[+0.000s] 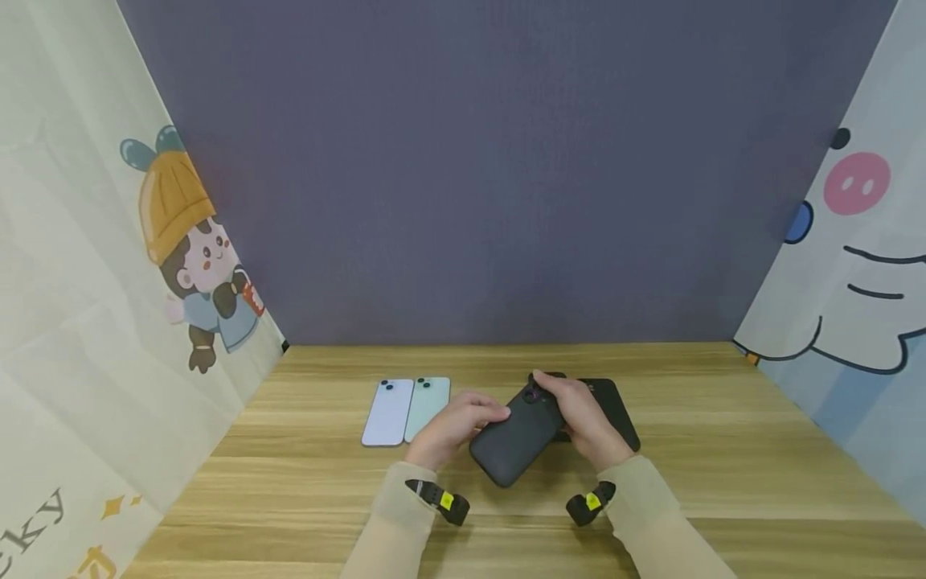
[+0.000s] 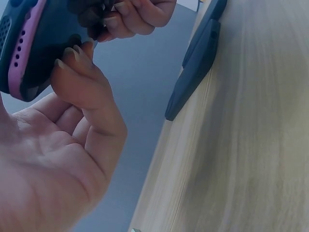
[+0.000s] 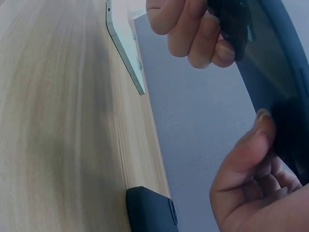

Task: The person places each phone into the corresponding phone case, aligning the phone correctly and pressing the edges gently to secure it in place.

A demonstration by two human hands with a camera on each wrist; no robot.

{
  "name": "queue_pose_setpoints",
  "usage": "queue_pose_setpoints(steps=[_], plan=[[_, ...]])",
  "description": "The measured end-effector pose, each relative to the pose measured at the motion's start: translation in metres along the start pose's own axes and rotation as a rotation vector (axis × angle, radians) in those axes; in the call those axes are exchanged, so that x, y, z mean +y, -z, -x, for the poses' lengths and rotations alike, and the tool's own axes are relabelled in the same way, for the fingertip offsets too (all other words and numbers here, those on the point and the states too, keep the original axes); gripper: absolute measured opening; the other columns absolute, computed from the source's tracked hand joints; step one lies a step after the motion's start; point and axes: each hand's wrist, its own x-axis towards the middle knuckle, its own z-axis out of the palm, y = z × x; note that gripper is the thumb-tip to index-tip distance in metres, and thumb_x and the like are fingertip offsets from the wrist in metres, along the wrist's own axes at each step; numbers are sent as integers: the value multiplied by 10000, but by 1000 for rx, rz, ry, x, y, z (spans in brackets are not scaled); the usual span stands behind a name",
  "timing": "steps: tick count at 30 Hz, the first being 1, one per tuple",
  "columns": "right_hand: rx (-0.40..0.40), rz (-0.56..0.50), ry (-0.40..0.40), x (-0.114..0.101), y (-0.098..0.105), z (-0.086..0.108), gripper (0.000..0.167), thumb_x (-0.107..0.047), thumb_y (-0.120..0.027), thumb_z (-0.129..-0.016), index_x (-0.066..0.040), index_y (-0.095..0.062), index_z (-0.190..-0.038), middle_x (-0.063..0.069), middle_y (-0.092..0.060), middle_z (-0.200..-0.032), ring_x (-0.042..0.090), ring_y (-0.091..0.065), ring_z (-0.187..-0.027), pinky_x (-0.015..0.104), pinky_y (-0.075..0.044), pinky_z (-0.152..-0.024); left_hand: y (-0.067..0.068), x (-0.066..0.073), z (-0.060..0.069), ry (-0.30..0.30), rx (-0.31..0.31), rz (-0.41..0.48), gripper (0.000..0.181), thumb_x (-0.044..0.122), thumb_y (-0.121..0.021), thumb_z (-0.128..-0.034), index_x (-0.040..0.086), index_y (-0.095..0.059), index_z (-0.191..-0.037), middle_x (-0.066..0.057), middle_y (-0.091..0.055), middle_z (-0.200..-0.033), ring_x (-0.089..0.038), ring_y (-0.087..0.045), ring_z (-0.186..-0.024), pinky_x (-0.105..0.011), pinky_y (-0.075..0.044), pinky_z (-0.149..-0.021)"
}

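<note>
Both hands hold a pink phone in a black case [image 1: 512, 441], tilted above the table with its back and camera corner upward in the head view. My left hand [image 1: 463, 422] grips the left side, thumb on the back and fingers curled underneath. My right hand [image 1: 584, 418] grips the upper right corner, its thumb beside the camera lenses. In the left wrist view the phone's pink edge [image 2: 24, 48], with a row of small holes, shows at the case's end. The dark screen side [image 3: 275, 72] faces the right wrist camera.
A lavender phone [image 1: 387, 412] and a mint green phone [image 1: 429, 406] lie side by side, backs up, left of the hands. Behind the right hand lie a black phone case [image 1: 618, 414] and another black item [image 1: 555, 375], mostly hidden. A dark panel [image 1: 506, 177] closes the wooden table's far edge.
</note>
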Motion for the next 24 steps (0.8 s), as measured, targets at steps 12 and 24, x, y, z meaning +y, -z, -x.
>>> queue_pose_setpoints(steps=[12,24], plan=[[43,3,-12,1,-3,-3,469,-431,-588,-1015,15,-700,-1112,123,-631,-1144,210,-637,-869,329,-535,-742,0,0,-1,0,16,0,250,224,-711,-909,-9,-769,-976,-46,-717,-944,-195,-624,-895,-328,-500,-810],[59,-76,-27,-2,3,-1,486,-429,-560,-1038,25,-683,-1161,38,-673,-955,174,-651,-794,338,-537,-754,2,0,-1,-18,37,55,313,279,-696,-933,-15,-757,-1023,-32,-695,-872,-158,-606,-768,-295,-497,-756]])
